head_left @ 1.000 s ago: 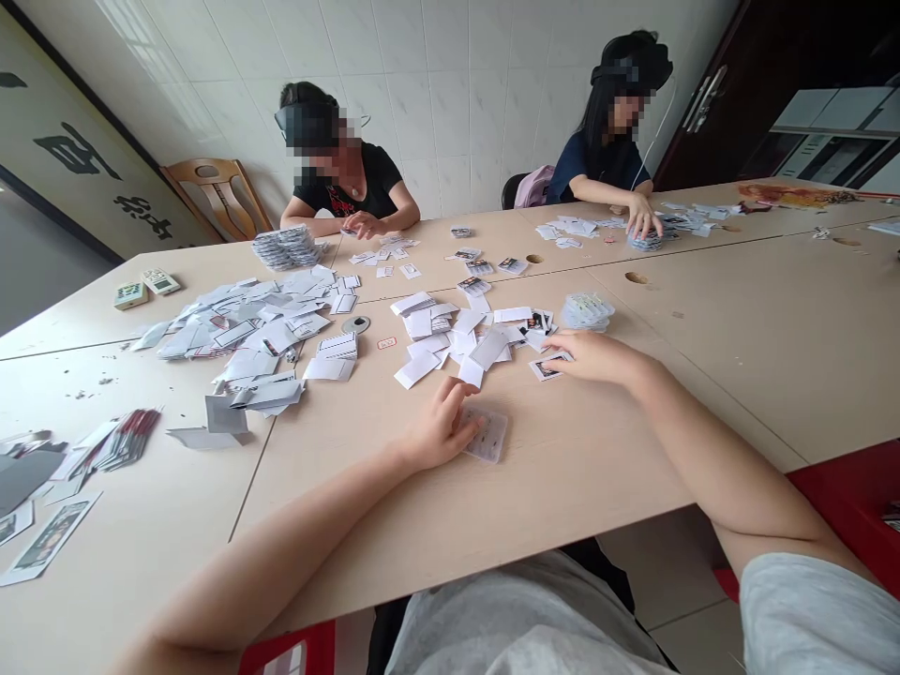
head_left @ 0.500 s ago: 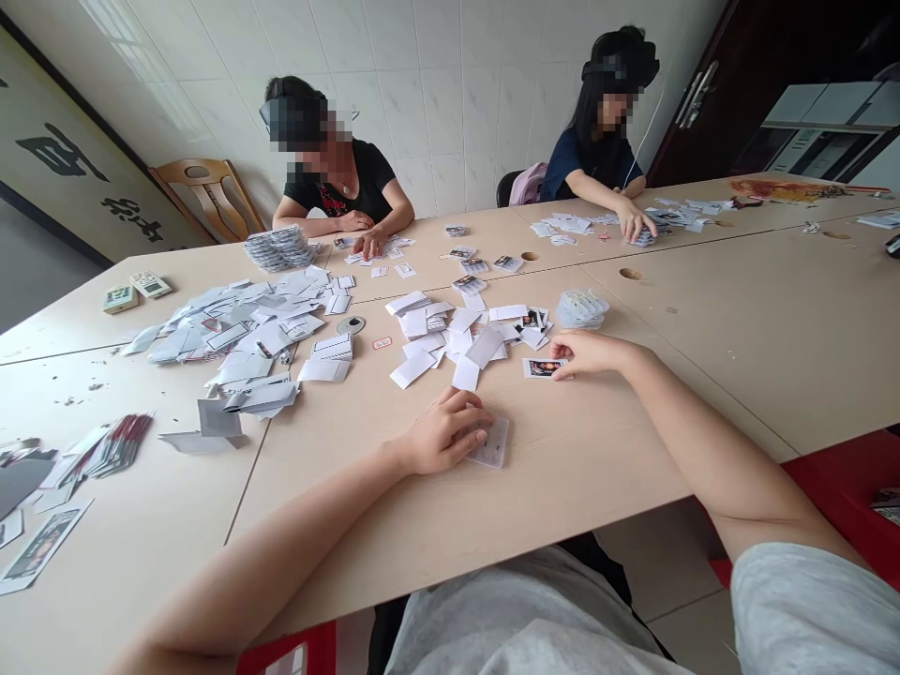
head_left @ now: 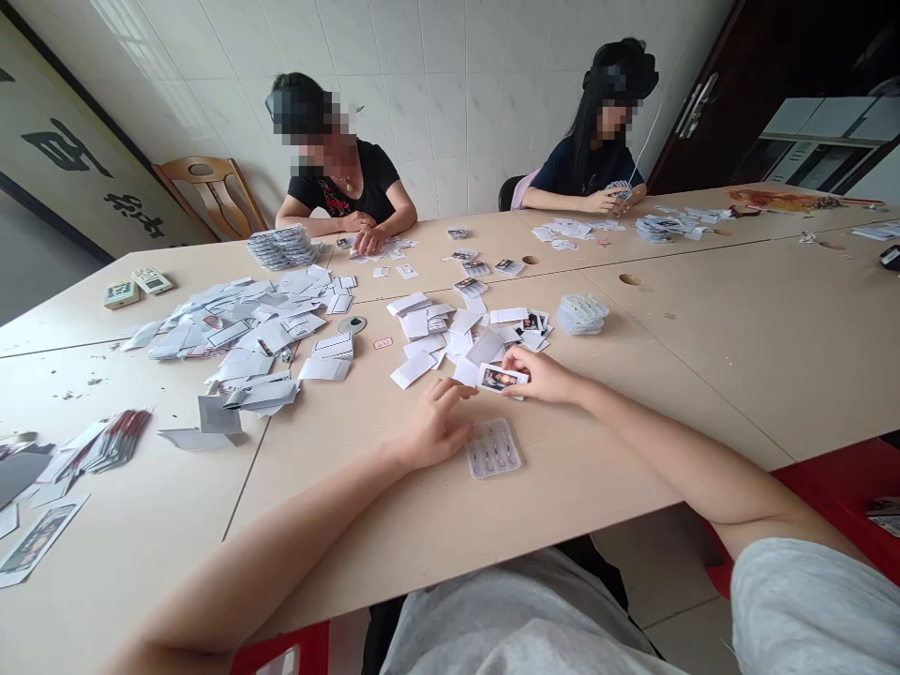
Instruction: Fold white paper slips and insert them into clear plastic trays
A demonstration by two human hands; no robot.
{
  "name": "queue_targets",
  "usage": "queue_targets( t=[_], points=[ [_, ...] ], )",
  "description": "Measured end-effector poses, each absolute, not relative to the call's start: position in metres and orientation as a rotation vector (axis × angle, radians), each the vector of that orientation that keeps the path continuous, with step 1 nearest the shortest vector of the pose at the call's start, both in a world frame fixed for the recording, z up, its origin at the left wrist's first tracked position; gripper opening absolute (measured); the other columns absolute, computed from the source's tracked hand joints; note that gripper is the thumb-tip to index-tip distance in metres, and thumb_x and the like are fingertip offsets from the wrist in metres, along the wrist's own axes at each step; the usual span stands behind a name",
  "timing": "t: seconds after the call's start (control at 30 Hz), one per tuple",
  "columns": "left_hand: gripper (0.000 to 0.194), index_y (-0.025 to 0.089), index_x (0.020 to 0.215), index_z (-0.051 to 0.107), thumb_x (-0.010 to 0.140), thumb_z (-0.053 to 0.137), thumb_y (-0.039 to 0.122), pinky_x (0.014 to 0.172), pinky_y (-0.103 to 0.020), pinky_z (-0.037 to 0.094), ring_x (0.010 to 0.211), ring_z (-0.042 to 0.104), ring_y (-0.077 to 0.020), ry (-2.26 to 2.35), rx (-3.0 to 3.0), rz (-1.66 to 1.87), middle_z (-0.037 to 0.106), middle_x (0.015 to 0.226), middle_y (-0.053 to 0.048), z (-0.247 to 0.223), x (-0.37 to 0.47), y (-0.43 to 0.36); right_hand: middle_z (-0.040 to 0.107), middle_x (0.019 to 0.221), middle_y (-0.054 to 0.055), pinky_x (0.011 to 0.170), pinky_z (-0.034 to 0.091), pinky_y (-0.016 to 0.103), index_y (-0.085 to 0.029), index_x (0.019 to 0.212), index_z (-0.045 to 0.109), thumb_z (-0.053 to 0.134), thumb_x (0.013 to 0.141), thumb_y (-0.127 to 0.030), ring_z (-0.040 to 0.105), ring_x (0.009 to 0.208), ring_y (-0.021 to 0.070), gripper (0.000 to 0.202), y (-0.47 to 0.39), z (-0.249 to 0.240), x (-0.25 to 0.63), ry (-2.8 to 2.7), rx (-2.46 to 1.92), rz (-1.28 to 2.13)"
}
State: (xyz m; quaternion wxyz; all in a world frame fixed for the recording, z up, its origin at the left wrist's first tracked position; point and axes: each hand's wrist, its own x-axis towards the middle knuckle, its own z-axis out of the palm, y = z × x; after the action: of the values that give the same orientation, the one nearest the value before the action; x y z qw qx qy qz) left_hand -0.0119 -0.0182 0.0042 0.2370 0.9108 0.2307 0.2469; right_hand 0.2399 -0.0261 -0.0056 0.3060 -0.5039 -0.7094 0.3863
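My right hand (head_left: 545, 377) pinches a small printed card (head_left: 501, 378), white-bordered with a dark picture, just above the table. My left hand (head_left: 437, 427) is open, its index finger reaching to the card's left end; I cannot tell whether it touches. The left thumb lies at the edge of a clear plastic box (head_left: 498, 452), which rests flat in front of me. Inside the box, several small dark hook-shaped pieces lie in slots. A loose pile of white cards (head_left: 460, 330) spreads just beyond both hands.
A stack of clear boxes (head_left: 582, 314) stands right of the pile. A bigger heap of white cards (head_left: 239, 314) covers the table's left. Small filled boxes (head_left: 472, 287) sit further back. Two people work opposite, one holding a fan of cards (head_left: 620, 189). Two remotes (head_left: 151, 280) lie far left.
My right hand has brought the printed card left, from the table to above the box. My left hand has drawn back off the box, uncovering it. The co-worker at right has lifted cards.
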Motion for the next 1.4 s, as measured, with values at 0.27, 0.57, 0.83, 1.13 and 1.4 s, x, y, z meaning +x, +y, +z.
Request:
queue_targets(
  t=[0.27,0.57,0.83,1.13,1.4],
  points=[
    [0.024,0.022,0.106,0.053,0.082,0.054,0.027,0.076,-0.032,0.044,0.086,0.052,-0.0172,0.961,2.343,0.903,0.053,0.098,-0.006,-0.001,-0.010,-0.015,0.063,0.086,0.004,0.065,0.044,0.027,-0.017,0.106,0.059,0.071,0.068,-0.039,0.057,0.072,0.0163,0.045,-0.034,-0.019,0.199,-1.767,-1.085,1.130],
    [0.011,0.020,0.084,0.051,0.080,0.056,0.028,0.065,-0.027,0.042,0.072,0.050,-0.0135,0.951,2.228,0.876,0.058,0.085,-0.002,-0.002,-0.008,-0.012,0.062,0.085,0.003,0.060,0.043,0.025,-0.018,0.102,0.063,0.070,0.069,-0.042,0.056,0.070,0.0158,0.041,-0.036,-0.018,0.200,-1.819,-1.080,1.122],
    [0.014,0.020,0.091,0.054,0.082,0.053,0.031,0.065,-0.026,0.043,0.072,0.052,-0.0131,0.950,2.057,0.952,0.057,0.081,-0.002,-0.003,-0.008,-0.010,0.064,0.086,0.003,0.059,0.044,0.026,-0.018,0.103,0.064,0.073,0.065,-0.042,0.057,0.070,0.0163,0.045,-0.034,-0.018,0.201,-1.807,-1.092,1.137],
    [0.012,0.019,0.082,0.057,0.077,0.058,0.030,0.061,-0.026,0.039,0.071,0.048,-0.0136,0.997,2.099,0.922,0.053,0.080,-0.002,-0.007,-0.010,-0.004,0.065,0.081,0.003,0.066,0.046,0.029,-0.015,0.095,0.066,0.071,0.069,-0.042,0.057,0.072,0.0164,0.038,-0.025,-0.022,0.208,-1.678,-1.025,1.305],
    [0.011,0.018,0.074,0.053,0.075,0.060,0.028,0.060,-0.026,0.038,0.070,0.049,-0.0134,0.985,2.109,0.922,0.056,0.077,-0.002,-0.008,-0.009,-0.005,0.063,0.069,0.000,0.064,0.045,0.026,-0.015,0.077,0.063,0.070,0.071,-0.039,0.055,0.064,0.0115,0.026,-0.025,-0.016,0.211,-1.528,-0.990,1.446]
  ],
)
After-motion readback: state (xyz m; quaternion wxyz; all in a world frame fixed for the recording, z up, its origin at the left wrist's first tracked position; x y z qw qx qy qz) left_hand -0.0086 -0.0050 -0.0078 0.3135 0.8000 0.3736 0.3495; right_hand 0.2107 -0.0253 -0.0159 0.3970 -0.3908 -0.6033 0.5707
